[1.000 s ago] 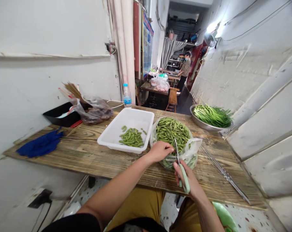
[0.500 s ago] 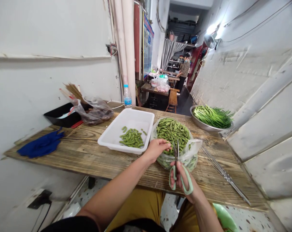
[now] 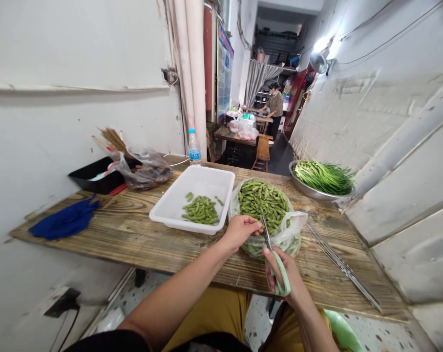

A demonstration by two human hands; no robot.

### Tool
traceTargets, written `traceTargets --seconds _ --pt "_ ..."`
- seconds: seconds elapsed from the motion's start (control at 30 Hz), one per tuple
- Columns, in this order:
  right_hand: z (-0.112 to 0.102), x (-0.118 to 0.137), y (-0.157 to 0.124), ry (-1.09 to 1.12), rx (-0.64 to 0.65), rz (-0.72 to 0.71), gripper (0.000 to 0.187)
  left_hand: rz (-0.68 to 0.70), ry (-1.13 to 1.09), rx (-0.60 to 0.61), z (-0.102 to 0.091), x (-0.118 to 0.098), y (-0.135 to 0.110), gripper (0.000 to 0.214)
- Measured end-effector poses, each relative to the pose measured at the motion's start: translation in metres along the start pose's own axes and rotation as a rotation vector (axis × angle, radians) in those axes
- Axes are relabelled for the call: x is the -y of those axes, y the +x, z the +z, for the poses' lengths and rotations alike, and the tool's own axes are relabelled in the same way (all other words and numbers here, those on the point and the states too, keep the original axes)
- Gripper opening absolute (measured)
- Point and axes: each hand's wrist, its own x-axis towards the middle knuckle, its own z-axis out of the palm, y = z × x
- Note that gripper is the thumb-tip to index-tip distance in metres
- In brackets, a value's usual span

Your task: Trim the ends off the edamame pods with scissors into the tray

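Observation:
My left hand (image 3: 242, 231) pinches a green edamame pod (image 3: 258, 224) at the near left side of a clear plastic bag (image 3: 293, 231). The bag is heaped with edamame pods (image 3: 264, 199). Scissors with pale green handles (image 3: 282, 274) are in my right hand (image 3: 290, 276), their blades together and pointing up beside the pinched pod. Most of that pod is hidden by my fingers. Left of the bag stands a white plastic tub (image 3: 166, 211) with a small pile of pods (image 3: 200, 210) on its bottom.
A metal bowl of green stalks (image 3: 322, 177) and several metal skewers (image 3: 344, 266) lie at right. Leftward are a blue cloth (image 3: 63, 218), black tray (image 3: 87, 182), plastic bag (image 3: 144, 168) and water bottle (image 3: 194, 149). A person (image 3: 275, 107) stands at a far table.
The scissors have gone from open blades to closed ones, and their handles have come together in my right hand. The distant person has leaned over the table.

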Motion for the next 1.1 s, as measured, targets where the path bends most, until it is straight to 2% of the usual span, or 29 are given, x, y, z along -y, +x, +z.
traceTargets --seconds 0.07,0.17,0.23,0.27,0.3,0.33,0.43,0.47,0.5,0.63,0.8,0.93,1.1 --pt "-0.001 -0.001 0.000 0.042 -0.028 -0.024 0.047 0.152 0.215 -0.130 -0.015 -0.003 0.004 0.012" --pt "-0.002 0.000 0.001 0.216 -0.011 -0.039 0.047 0.411 0.716 -0.489 -0.048 -0.014 0.008 0.025" --pt "-0.003 0.003 0.001 0.349 0.038 -0.002 0.048 0.444 0.995 -0.679 -0.064 -0.020 0.009 0.036" --pt "-0.004 0.004 0.002 0.400 0.058 0.018 0.047 0.443 1.090 -0.702 -0.068 -0.022 0.009 0.038" --pt "-0.004 0.005 0.002 0.437 0.071 0.034 0.046 0.447 1.157 -0.658 -0.069 -0.021 0.010 0.037" --pt "-0.005 0.006 0.003 0.463 0.077 0.044 0.045 0.464 1.206 -0.544 -0.066 -0.019 0.012 0.034" --pt "-0.005 0.007 0.005 0.479 0.088 0.057 0.043 0.548 1.313 -0.065 -0.046 -0.006 0.021 0.021" --pt "-0.005 0.007 0.005 0.467 0.086 0.057 0.043 0.558 1.339 0.031 -0.038 0.000 0.025 0.019" --pt "-0.005 0.007 0.006 0.448 0.082 0.055 0.044 0.558 1.359 0.071 -0.030 0.005 0.028 0.018" --pt "-0.004 0.004 0.008 0.340 0.065 0.066 0.049 0.470 1.361 -0.024 -0.012 0.017 0.035 0.022" --pt "-0.003 0.005 0.009 0.194 0.040 0.064 0.053 0.386 1.151 -0.083 -0.014 0.009 0.027 0.022" --pt "0.000 0.005 0.008 0.039 -0.004 0.005 0.050 0.353 0.944 -0.033 -0.015 0.001 0.017 0.020" --pt "0.001 0.004 0.008 -0.023 0.015 -0.033 0.046 0.380 0.863 0.020 -0.011 -0.012 0.006 0.020"
